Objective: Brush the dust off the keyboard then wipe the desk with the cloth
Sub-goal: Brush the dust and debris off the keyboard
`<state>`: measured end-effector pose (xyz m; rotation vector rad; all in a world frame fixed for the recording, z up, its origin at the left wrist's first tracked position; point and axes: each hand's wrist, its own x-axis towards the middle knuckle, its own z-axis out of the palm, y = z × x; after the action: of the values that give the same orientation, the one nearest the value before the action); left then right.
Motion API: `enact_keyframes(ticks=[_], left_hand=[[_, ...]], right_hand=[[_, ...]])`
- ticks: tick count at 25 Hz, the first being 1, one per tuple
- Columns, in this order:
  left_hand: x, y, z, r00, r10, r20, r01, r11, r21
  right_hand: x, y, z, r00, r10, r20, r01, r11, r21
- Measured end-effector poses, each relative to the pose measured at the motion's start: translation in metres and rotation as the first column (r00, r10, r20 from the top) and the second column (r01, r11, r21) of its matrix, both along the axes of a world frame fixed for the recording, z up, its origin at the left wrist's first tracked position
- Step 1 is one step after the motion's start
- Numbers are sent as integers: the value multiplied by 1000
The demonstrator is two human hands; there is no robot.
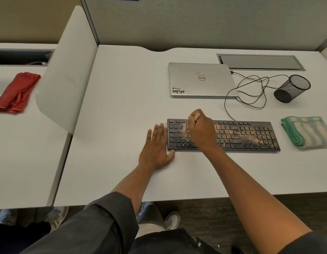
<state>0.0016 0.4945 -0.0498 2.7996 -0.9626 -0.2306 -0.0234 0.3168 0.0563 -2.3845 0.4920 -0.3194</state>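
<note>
Clenched around a pale brush (194, 119), the right hand (202, 132) works over the dusty black keyboard (250, 135); the left hand (155, 151) lies flat at its nine o'clock. A folded striped cloth (307, 132) sits at three o'clock on the smooth white desk (122, 99).

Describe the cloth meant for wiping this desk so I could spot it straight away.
Start at the black keyboard near the front of the white desk. Look just past its right end, below the black mesh cup: the cloth lies there folded. It has green and cream stripes, unlike the red cloth on the next desk to the left.
</note>
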Motion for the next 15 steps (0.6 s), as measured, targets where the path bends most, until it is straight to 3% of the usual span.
enact_keyframes(ticks=[6,11,15], left_hand=[[0,0,0,1000,-1,1,1,1000,-6],[0,0,2,1000,-3,-5,3,1000,-5],[0,0,2,1000,-6,1,6,1000,-13]], right_hand=[[20,-4,9,994,106,29,-109,990,85],[34,-12,20,994,-8,-107,-1,997,-82],[45,-17,24,993,16,-115,5,984,178]])
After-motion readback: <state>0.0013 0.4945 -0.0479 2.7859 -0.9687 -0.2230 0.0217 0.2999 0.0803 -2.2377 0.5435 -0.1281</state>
